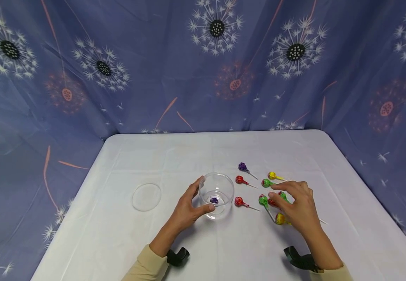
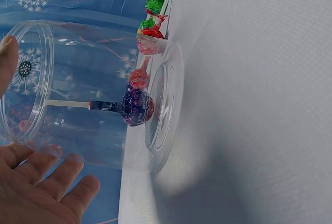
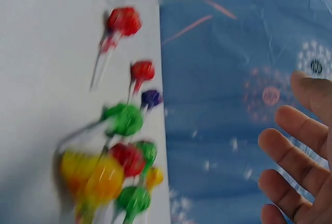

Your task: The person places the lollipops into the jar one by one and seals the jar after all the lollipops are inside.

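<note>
My left hand (image 1: 187, 208) grips a clear plastic jar (image 1: 225, 189), thumb on its near side and fingers around the far left. Inside stands a purple-wrapped lollipop (image 2: 137, 107), head down on the jar's floor and stick pointing to the open mouth. My right hand (image 1: 299, 207) hovers over a group of lollipops with its fingers loosely bent and nothing between them. Under and beside it lie a green lollipop (image 1: 263, 200), another green lollipop (image 1: 266, 183) near the fingertips, and a yellow lollipop (image 1: 281, 219). The hand partly hides several others.
A round clear lid (image 1: 146, 197) lies flat on the white-covered table (image 1: 94, 234), left of the jar. Between jar and right hand are two red lollipops (image 1: 239, 201), with a purple lollipop (image 1: 243, 167) farther back. A blue dandelion-patterned curtain (image 1: 153, 78) hangs behind the table.
</note>
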The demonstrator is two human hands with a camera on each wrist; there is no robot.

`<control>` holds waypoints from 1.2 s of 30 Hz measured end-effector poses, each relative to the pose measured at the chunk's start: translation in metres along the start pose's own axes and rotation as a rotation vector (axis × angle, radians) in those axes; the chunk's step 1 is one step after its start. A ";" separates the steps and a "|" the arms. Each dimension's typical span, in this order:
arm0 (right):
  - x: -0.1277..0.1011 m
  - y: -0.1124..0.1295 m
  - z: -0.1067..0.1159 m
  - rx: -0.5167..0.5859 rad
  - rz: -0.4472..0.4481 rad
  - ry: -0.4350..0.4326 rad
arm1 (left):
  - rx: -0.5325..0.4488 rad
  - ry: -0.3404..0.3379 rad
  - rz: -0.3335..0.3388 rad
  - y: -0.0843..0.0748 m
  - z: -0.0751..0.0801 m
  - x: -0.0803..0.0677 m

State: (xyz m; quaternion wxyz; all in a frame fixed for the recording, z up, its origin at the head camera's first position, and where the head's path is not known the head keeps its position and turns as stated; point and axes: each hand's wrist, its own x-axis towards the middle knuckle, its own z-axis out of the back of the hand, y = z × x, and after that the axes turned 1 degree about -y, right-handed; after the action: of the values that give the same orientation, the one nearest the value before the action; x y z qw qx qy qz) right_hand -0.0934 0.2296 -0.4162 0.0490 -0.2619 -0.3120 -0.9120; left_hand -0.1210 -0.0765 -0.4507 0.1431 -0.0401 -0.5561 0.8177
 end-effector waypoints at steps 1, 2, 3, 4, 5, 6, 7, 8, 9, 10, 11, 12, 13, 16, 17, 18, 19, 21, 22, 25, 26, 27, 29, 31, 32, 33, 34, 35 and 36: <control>-0.002 -0.004 0.002 -0.004 -0.003 -0.008 | 0.001 0.000 0.001 0.000 0.000 0.000; -0.005 -0.008 0.004 -0.011 -0.010 -0.012 | -0.001 0.000 0.002 0.000 0.000 0.000; -0.008 -0.011 0.007 -0.023 -0.020 -0.016 | -0.002 -0.001 0.003 0.000 0.000 0.000; -0.011 -0.015 0.009 -0.033 -0.032 -0.021 | -0.005 -0.001 0.002 0.000 0.001 0.000; -0.013 -0.018 0.011 -0.045 -0.047 -0.023 | -0.007 -0.001 0.002 0.000 0.001 0.000; -0.016 -0.021 0.014 -0.054 -0.064 -0.023 | -0.011 0.000 0.002 0.000 0.001 0.000; -0.019 -0.024 0.016 -0.069 -0.080 -0.022 | -0.015 0.000 0.000 -0.001 0.001 0.000; -0.021 -0.026 0.018 -0.085 -0.096 -0.020 | -0.019 -0.001 0.000 -0.001 0.002 0.000; -0.024 -0.029 0.019 -0.097 -0.108 -0.016 | -0.023 -0.002 0.001 -0.002 0.002 0.000; -0.026 -0.031 0.020 -0.107 -0.121 -0.010 | -0.028 -0.002 0.002 -0.002 0.002 0.000; -0.029 -0.033 0.021 -0.118 -0.132 -0.004 | -0.030 -0.003 0.003 -0.002 0.002 0.000; -0.032 -0.035 0.022 -0.123 -0.142 0.003 | -0.032 -0.003 0.005 -0.002 0.002 0.000; -0.035 -0.037 0.023 -0.124 -0.148 0.010 | -0.033 -0.003 0.006 -0.002 0.002 0.000; -0.044 -0.043 0.023 -0.129 -0.177 0.044 | -0.031 -0.001 0.005 -0.002 0.002 0.000; -0.047 -0.045 0.023 -0.130 -0.189 0.060 | -0.029 -0.001 0.004 -0.002 0.002 0.000; -0.050 -0.047 0.022 -0.134 -0.205 0.081 | -0.029 -0.001 0.002 -0.002 0.002 0.000; -0.053 -0.049 0.022 -0.138 -0.220 0.102 | -0.028 -0.001 0.001 -0.002 0.002 0.000; -0.059 -0.053 0.021 -0.143 -0.241 0.136 | -0.026 0.000 0.001 -0.002 0.001 0.000; -0.062 -0.055 0.021 -0.146 -0.247 0.151 | -0.027 0.000 0.001 -0.002 0.001 0.000; -0.067 -0.060 0.019 -0.161 -0.233 0.171 | -0.024 0.003 0.007 -0.001 0.001 0.001; -0.068 -0.062 0.019 -0.164 -0.223 0.173 | -0.025 0.004 0.008 -0.001 0.001 0.001; -0.069 -0.063 0.019 -0.170 -0.213 0.174 | -0.025 0.005 0.010 -0.001 0.001 0.001; -0.071 -0.066 0.018 -0.175 -0.198 0.174 | -0.023 0.007 0.013 -0.001 0.001 0.001; -0.072 -0.068 0.017 -0.178 -0.200 0.182 | -0.026 0.007 0.011 0.000 0.001 0.001; -0.072 -0.070 0.016 -0.181 -0.210 0.195 | -0.026 0.006 0.011 0.000 0.001 0.001; -0.073 -0.071 0.016 -0.184 -0.211 0.199 | -0.027 0.007 0.012 0.000 0.001 0.001; -0.074 -0.073 0.016 -0.186 -0.218 0.205 | -0.029 0.007 0.011 0.000 0.001 0.001; -0.074 -0.074 0.015 -0.190 -0.230 0.216 | -0.029 0.007 0.009 0.000 0.001 0.000; -0.075 -0.075 0.015 -0.192 -0.235 0.219 | -0.030 0.006 0.007 0.000 0.001 0.000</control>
State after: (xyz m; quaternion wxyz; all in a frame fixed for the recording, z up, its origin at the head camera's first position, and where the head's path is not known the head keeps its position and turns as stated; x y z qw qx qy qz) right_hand -0.0418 0.2930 -0.4852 -0.0491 -0.1262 -0.2449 -0.9600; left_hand -0.1215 -0.0773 -0.4499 0.1411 -0.0465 -0.5677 0.8097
